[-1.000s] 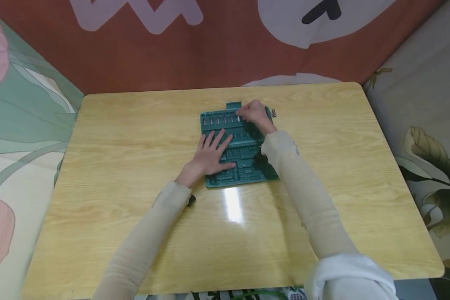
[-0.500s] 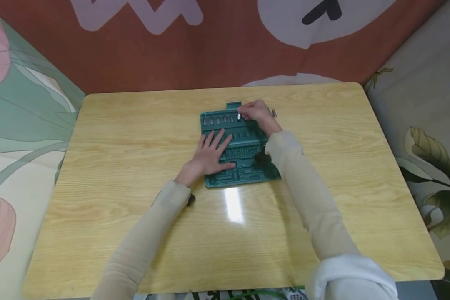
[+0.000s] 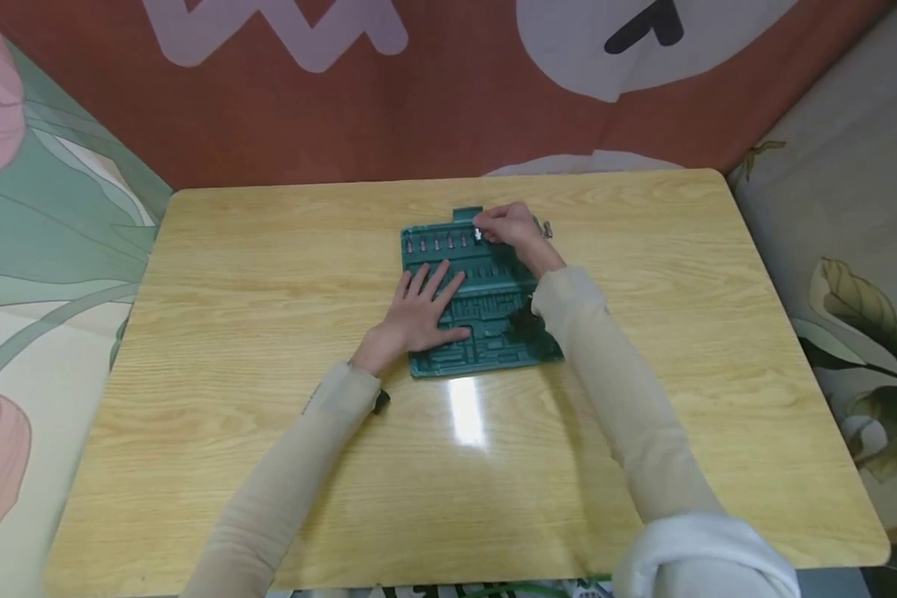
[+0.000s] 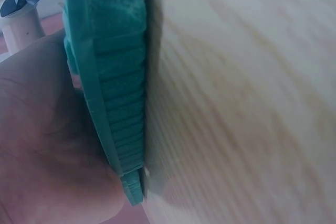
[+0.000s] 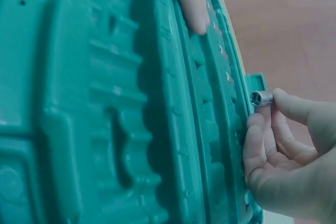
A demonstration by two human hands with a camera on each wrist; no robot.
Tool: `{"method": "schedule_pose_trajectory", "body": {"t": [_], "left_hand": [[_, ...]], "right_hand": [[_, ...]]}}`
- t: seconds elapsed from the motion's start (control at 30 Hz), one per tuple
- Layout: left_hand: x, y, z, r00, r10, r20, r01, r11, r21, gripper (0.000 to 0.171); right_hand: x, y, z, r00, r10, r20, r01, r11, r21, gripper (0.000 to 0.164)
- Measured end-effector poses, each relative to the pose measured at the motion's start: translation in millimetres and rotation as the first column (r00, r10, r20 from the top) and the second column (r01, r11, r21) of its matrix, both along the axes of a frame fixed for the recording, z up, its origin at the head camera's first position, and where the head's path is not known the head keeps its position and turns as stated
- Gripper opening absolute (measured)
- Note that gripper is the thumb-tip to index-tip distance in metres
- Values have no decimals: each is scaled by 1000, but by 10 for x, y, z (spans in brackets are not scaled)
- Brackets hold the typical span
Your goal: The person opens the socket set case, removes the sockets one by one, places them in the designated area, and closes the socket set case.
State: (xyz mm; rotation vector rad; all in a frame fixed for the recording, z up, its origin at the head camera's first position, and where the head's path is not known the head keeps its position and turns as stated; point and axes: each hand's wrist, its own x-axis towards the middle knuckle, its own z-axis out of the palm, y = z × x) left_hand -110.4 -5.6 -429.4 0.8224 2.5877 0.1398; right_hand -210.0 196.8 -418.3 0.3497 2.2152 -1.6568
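Note:
A green moulded socket case [image 3: 486,359] lies opened flat on the wooden table. My left hand [image 3: 417,320] rests on its left side, palm down with fingers spread. In the left wrist view the case's ribbed side wall [image 4: 118,87] stands beside my left hand [image 4: 47,140]. My right hand [image 3: 514,228] is over the far row and pinches a small shiny metal socket [image 5: 261,98] between thumb and fingers. The socket's hollow end shows in the right wrist view. Several small sockets [image 3: 437,242] stand in the far row, left of my right hand.
A small metal piece [image 3: 547,229] shows just past the case's far right corner. The case's latch tab [image 3: 467,213] sticks out at the far edge. A table [image 3: 269,498] surrounds the case, and a reddish patterned cloth [image 3: 306,124] hangs behind it.
My right hand has shifted slightly right, its wrist and forearm with it, and more of the pinched socket shows. My left hand has stayed in place on the case.

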Motion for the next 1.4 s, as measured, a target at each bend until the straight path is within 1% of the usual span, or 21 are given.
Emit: {"method": "schedule_pose_trajectory", "body": {"t": [0.1,0.23,0.37,0.43,0.5,0.57,0.67,0.77,0.83,0.9,1.0,1.1,1.23,1.4], "left_hand": [[-1,-3,0,1000,-6,-6,6,1000,8,91],[-14,7,14,1000,3,-11,-3,1000,24,91],[-20,16,21,1000,0,-9,0,1000,18,92],[-23,21,16,1000,-5,-12,5,1000,7,92],[-27,27,13,1000,-7,-16,8,1000,8,92],[-32,28,5,1000,-10,-23,11,1000,10,92],[-29,25,1,1000,-12,-24,12,1000,11,92],[-20,16,-6,1000,-9,-19,9,1000,5,92],[-11,8,-17,1000,-7,-14,7,1000,4,92],[-5,0,-33,1000,-7,-11,7,1000,-3,93],[10,-12,-51,1000,-7,-6,7,1000,-1,93],[25,-26,-57,1000,-6,-4,6,1000,3,94],[29,-39,-76,1000,-9,-17,9,1000,7,94],[5,-38,-103,1000,-11,-28,11,1000,21,93]], "right_hand": [[4,-6,26,1000,9,2,-9,1000,-7,35],[-16,7,51,1000,4,-8,-4,1000,-18,36],[-34,36,62,1000,8,-12,-8,1000,-20,37],[-43,65,57,1000,-5,-3,5,1000,-27,37],[-53,109,57,999,-36,-2,36,998,-42,37],[-60,177,70,998,-69,-11,68,995,-77,35],[-61,310,129,994,-104,-35,99,988,-121,34],[-51,475,212,992,-121,-39,115,984,-134,32],[-43,595,235,990,-130,-47,125,987,-102,31],[-15,716,220,989,-134,-65,131,990,-47,31],[46,880,120,986,-122,-118,130,989,67,30],[102,1000,-20,984,-109,-139,130,980,153,31],[124,1073,-147,983,-121,-137,145,971,189,30],[87,1072,-152,982,-123,-140,152,964,220,30]]}}
